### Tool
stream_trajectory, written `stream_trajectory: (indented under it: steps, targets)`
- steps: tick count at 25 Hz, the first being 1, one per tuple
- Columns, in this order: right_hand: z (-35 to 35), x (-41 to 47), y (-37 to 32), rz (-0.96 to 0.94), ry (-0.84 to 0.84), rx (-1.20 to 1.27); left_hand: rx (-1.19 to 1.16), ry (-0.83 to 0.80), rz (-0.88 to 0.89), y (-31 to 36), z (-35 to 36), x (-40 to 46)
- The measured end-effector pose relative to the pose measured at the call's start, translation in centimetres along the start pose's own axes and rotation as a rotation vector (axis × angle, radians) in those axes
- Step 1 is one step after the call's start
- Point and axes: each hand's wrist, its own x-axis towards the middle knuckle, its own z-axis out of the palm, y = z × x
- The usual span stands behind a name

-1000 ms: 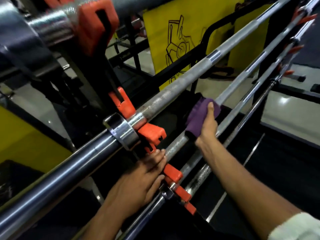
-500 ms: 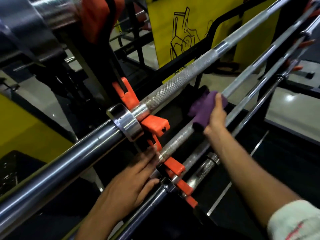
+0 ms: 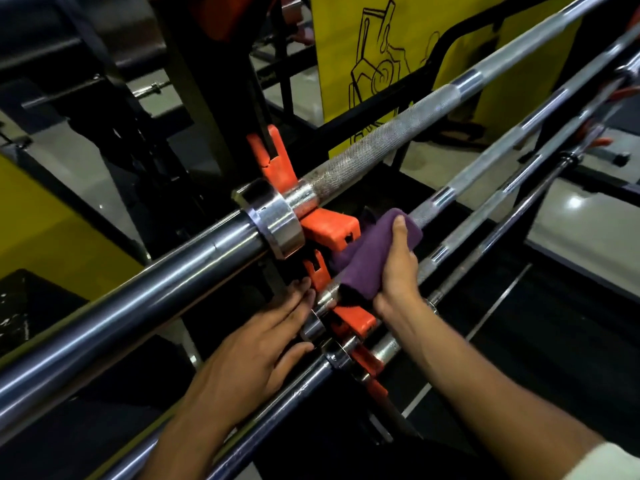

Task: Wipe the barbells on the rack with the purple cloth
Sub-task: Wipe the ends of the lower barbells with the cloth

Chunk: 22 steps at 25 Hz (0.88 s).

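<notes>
A thick, dark polished steel barbell sleeve [image 3: 138, 289] runs in from the left to a bright chrome collar [image 3: 273, 220], resting in orange plastic rack hooks [image 3: 277, 161]. Just below, the left hand [image 3: 256, 355] lies flat with straight fingers on the end of the second, thinner silver barbell [image 3: 485, 157], steadying it. To its right, the right hand [image 3: 398, 268] is wrapped around the folded purple cloth [image 3: 363, 258], which is clamped around that bar's shaft close to its hook. Two more slim bars [image 3: 519, 199] lie beyond on the right. The likely risks – the cloth catching on the orange hook, or left fingertips getting pinched beside the collar if the bar rolls. Behind, black steel framing, a yellow panel with a black line drawing [image 3: 374, 64], and a glossy grey floor [image 3: 571, 216] – a gym.
</notes>
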Motion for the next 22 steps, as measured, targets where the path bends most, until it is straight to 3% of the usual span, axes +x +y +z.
stream_trajectory:
  steps: [7, 12, 17, 20, 22]
  targets:
    - [-2.0, 10.7, -8.6, -0.208, 0.115, 0.026, 0.010, 0.031, 0.022, -0.2, 0.0, 0.0]
    - [-0.9, 6.4, -7.3, -0.206, 0.031, 0.067, -0.047, 0.013, -0.024, -0.3, -0.1, -0.1]
    - [-2.6, -1.8, -0.6, -0.197, -0.133, -0.385, -0.147, 0.072, -0.080, 0.0, -1.2, -0.6]
    - [-4.9, -3.9, -2.6, -0.289, -0.228, -0.775, -0.120, 0.030, -0.074, -0.1, -2.4, -3.5]
    - [-6.5, -5.6, -5.0, -0.395, -0.202, -0.973, -0.096, -0.029, -0.035, -0.8, -3.0, -6.3]
